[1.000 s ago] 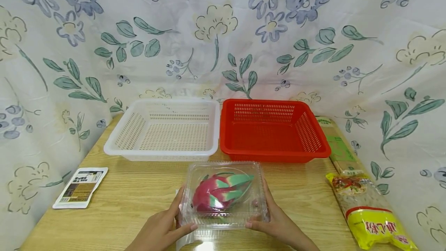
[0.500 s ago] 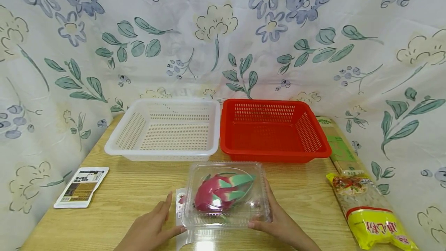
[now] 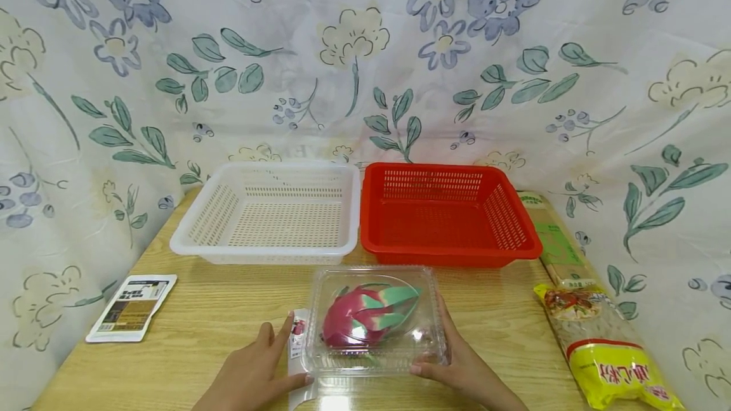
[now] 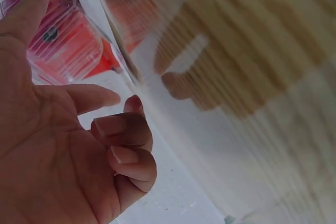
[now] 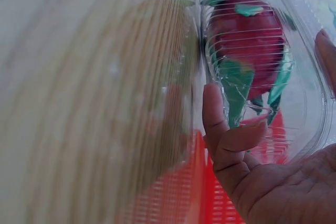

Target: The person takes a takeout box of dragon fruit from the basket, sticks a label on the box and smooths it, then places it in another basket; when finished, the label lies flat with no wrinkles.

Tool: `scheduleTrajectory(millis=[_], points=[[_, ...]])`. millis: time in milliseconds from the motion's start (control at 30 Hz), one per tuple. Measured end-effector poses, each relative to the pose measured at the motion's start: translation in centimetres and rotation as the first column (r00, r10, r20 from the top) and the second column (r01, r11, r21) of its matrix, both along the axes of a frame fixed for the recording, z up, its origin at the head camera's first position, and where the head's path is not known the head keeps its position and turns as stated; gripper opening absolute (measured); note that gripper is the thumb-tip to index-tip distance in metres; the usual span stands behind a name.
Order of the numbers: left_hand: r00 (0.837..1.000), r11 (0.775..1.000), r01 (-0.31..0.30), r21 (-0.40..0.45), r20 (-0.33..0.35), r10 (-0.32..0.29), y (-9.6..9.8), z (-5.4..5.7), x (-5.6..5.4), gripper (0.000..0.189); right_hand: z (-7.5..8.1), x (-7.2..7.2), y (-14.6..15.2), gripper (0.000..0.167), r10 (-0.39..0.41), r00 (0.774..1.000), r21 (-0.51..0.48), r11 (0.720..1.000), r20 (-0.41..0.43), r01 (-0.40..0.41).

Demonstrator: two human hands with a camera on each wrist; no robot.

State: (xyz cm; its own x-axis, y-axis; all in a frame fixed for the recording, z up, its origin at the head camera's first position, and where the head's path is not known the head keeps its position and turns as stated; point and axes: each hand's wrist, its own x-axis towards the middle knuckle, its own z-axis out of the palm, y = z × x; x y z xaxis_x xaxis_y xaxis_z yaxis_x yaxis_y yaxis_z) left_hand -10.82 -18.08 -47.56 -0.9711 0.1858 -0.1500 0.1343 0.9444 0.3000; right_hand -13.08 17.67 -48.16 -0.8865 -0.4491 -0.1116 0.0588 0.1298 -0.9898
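Observation:
A clear plastic clamshell box [image 3: 374, 357] with a pink and green dragon fruit [image 3: 356, 319] inside lies on the table at front centre. My right hand [image 3: 462, 366] grips the box's right side, thumb at the front edge; in the right wrist view its fingers [image 5: 231, 145] curl against the clear wall. Left of the box lies a white strip [image 3: 299, 385] bearing a label [image 3: 297, 338] with a dragon fruit picture. My left hand [image 3: 254, 366] rests over this strip, index fingertip at the label's upper left and thumb by the box's corner. Its other fingers [image 4: 126, 135] bend loosely, holding nothing visible.
Behind the box stand a white basket [image 3: 268, 250] and a red basket [image 3: 451, 257], side by side. A flat white packet [image 3: 131, 307] lies at left. At right are a yellow noodle bag [image 3: 608, 351] and a green-brown packet [image 3: 556, 240]. A floral curtain [image 3: 365, 81] hangs behind.
My left hand has let go of the box's left side, moved left, then come back over the strip, which now shows. The box has shifted slightly right with my right hand.

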Motion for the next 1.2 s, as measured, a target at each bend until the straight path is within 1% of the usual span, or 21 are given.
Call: scheduleTrajectory(millis=[133,267,367,533,667,800,900,967,1000,1033,1100,1133,1200], points=[[1.000,0.999,-0.002,-0.035,0.004,0.002,0.1,0.0,-0.1,0.114,0.0,0.0,0.2,0.119,0.002,1.000,0.004,1.000,0.009,-0.002],[1.000,0.998,-0.006,-0.063,0.028,0.008,0.0,0.0,-0.1,0.116,0.1,0.1,0.3,0.119,0.003,1.000,0.013,1.000,-0.016,-0.003],[0.999,0.998,-0.008,-0.067,0.039,0.011,0.0,0.0,-0.1,0.114,0.1,0.1,0.4,0.119,0.013,0.999,0.014,1.000,-0.032,-0.012],[1.000,0.998,0.000,-0.062,0.022,0.002,-0.1,-0.2,-0.1,0.106,0.1,0.1,0.4,0.119,0.029,0.999,0.007,1.000,-0.030,-0.029],[1.000,0.999,0.005,-0.054,-0.008,-0.005,-0.2,-0.5,0.0,0.096,0.1,0.0,0.5,0.119,0.047,0.998,-0.003,0.999,-0.031,-0.047],[0.999,0.998,0.009,-0.069,-0.049,-0.012,-0.3,-0.8,-0.1,0.083,0.1,-0.1,0.5,0.119,0.052,0.998,-0.005,0.999,-0.030,-0.052],[0.994,0.996,0.034,-0.086,-0.102,-0.042,-0.5,-0.9,-0.1,0.070,0.2,0.0,0.5,0.119,0.053,0.998,0.003,0.999,-0.030,-0.053],[0.983,0.993,0.069,-0.091,-0.161,-0.083,-0.8,-1.1,0.1,0.062,0.2,0.0,0.5,0.119,0.055,0.998,0.007,0.998,-0.023,-0.055],[0.976,0.992,0.088,-0.087,-0.190,-0.103,-1.0,-1.1,0.2,0.059,0.2,0.0,0.5,0.119,0.056,0.998,0.008,0.998,-0.022,-0.055],[0.973,0.992,0.102,-0.073,-0.202,-0.115,-1.2,-1.1,0.3,0.056,0.1,0.0,0.5,0.119,0.055,0.998,0.007,0.998,-0.023,-0.055],[0.971,0.993,0.117,-0.032,-0.208,-0.121,-1.4,-0.9,0.4,0.053,0.1,0.1,0.5,0.119,0.056,0.998,0.007,0.998,-0.026,-0.056],[0.975,0.994,0.109,-0.003,-0.195,-0.108,-1.4,-0.6,0.5,0.053,0.1,0.1,0.5,0.118,0.051,0.998,0.012,0.999,-0.020,-0.051],[0.987,0.996,0.067,0.063,-0.149,-0.057,-1.4,0.0,0.5,0.053,0.1,0.1,0.5,0.118,0.043,0.999,0.020,0.999,-0.012,-0.043]])
